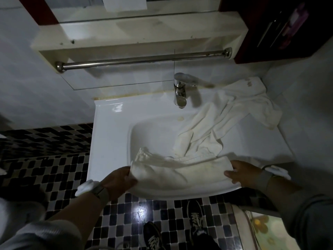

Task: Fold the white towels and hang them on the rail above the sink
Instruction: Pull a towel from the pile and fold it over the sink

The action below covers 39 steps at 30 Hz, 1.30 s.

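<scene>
You're looking through a single head-worn camera, pitched steeply down and forward from standing height over the sink (111,134). The wide lens bends the edges. The rail (144,59) and shelf sit at the top, facing you; your shoes (195,221) on the checkered floor (59,170) show at the bottom. It's close in: your left hand (119,179) and right hand (243,175) fill the lower frame, forearms entering from both bottom corners.
</scene>
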### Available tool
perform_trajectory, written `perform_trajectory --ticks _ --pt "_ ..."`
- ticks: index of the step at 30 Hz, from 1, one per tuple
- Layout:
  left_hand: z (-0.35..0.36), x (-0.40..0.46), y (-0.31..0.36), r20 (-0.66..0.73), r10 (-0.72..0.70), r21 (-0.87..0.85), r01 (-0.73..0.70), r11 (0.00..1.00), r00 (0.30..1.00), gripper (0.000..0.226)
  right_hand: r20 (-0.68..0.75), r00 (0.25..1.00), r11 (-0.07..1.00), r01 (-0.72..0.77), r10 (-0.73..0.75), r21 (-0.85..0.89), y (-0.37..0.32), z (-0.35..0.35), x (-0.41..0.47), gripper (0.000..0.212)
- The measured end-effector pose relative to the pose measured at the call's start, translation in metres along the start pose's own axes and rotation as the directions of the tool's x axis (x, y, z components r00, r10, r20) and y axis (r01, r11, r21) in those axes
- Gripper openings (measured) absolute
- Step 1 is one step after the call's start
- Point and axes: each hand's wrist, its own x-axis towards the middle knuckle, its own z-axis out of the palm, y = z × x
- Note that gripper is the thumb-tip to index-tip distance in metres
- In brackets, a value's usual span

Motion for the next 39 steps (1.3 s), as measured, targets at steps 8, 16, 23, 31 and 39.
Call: perform_trajectory --ticks 8,16,23,31,39 --pt "-0.004 0.008 0.008 -0.04 -0.169 -0.337 0.146 0.93 0.985 0.021 -0.024 0.992 0.954 -0.114 0.125 0.279 -0.022 -0.008 0.005 0.051" --pt "0.016 0.002 -0.011 0.081 -0.203 -0.212 0.216 0.953 0.976 0.044 0.056 0.993 0.994 -0.102 0.104 -0.023 -0.009 0.012 -0.003 0.02" --pt "0.006 0.008 -0.004 0.044 -0.231 -0.448 0.226 0.865 0.972 0.013 0.061 0.99 0.963 -0.134 0.123 0.234 -0.011 0.011 0.0 0.024" --pt "-0.006 0.013 0.009 -0.163 -0.203 -0.411 0.121 0.903 0.966 0.029 -0.034 0.989 0.936 -0.128 0.147 0.327 -0.024 0.001 0.006 0.035" --pt "0.016 0.006 0.001 -0.025 -0.154 -0.064 0.152 0.986 0.988 0.021 -0.115 0.993 0.992 -0.01 0.024 0.123 -0.009 0.021 -0.005 0.025"
